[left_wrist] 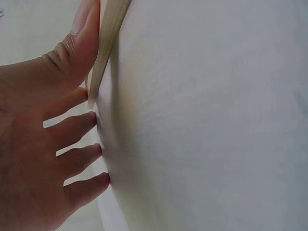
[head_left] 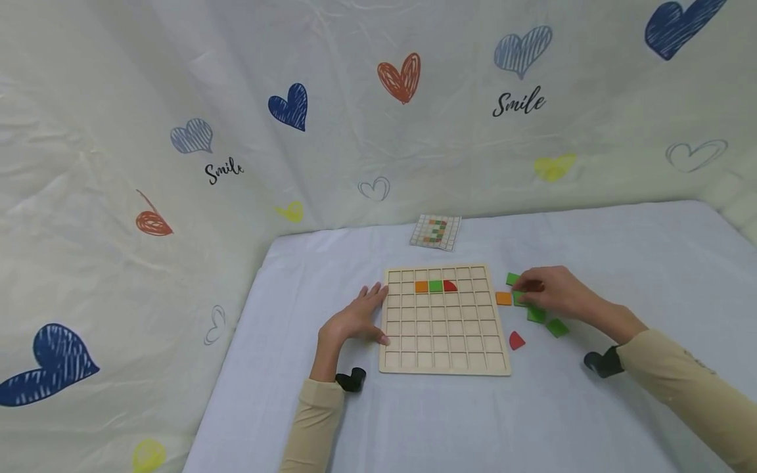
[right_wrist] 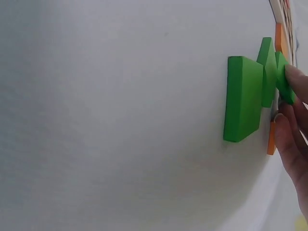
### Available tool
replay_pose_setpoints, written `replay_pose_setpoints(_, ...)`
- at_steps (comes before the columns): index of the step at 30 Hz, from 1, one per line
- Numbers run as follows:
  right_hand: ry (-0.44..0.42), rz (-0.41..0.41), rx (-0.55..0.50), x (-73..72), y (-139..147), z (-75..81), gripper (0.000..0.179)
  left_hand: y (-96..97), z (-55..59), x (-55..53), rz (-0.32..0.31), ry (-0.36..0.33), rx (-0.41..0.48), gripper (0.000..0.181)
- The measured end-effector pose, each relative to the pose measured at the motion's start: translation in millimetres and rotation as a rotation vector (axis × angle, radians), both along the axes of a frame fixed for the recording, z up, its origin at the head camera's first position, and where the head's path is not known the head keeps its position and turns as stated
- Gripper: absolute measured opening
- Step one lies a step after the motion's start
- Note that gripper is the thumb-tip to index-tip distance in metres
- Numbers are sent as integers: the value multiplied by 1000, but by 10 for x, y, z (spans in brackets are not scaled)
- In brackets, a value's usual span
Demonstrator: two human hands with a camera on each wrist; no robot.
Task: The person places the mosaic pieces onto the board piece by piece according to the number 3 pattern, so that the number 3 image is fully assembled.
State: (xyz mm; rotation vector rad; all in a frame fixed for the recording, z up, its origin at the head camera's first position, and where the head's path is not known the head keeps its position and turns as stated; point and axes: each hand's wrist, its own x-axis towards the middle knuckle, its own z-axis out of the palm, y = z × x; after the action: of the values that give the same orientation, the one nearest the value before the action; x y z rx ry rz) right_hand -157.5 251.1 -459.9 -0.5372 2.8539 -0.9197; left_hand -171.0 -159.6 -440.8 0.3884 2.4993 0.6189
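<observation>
My left hand rests with spread fingers against the left edge of a wooden grid board. In the left wrist view its thumb touches the board's side. One upper row of the board holds an orange square tile, a green square tile and a red quarter-circle tile. Right of the board, my right hand pinches a green square tile among the loose pieces. Its thumb lies on that tile; the other fingertips are partly hidden.
Loose on the white cloth lie an orange tile, a red quarter-circle and several green tiles, one of them nearest me. A printed pattern card lies behind the board. A curtain with hearts hangs behind.
</observation>
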Motion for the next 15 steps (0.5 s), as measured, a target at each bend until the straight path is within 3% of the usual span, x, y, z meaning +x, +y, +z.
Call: replay_pose_setpoints(15,-8,-42,-23,-4,54,40,18,3,19,0,1,-9,7,114)
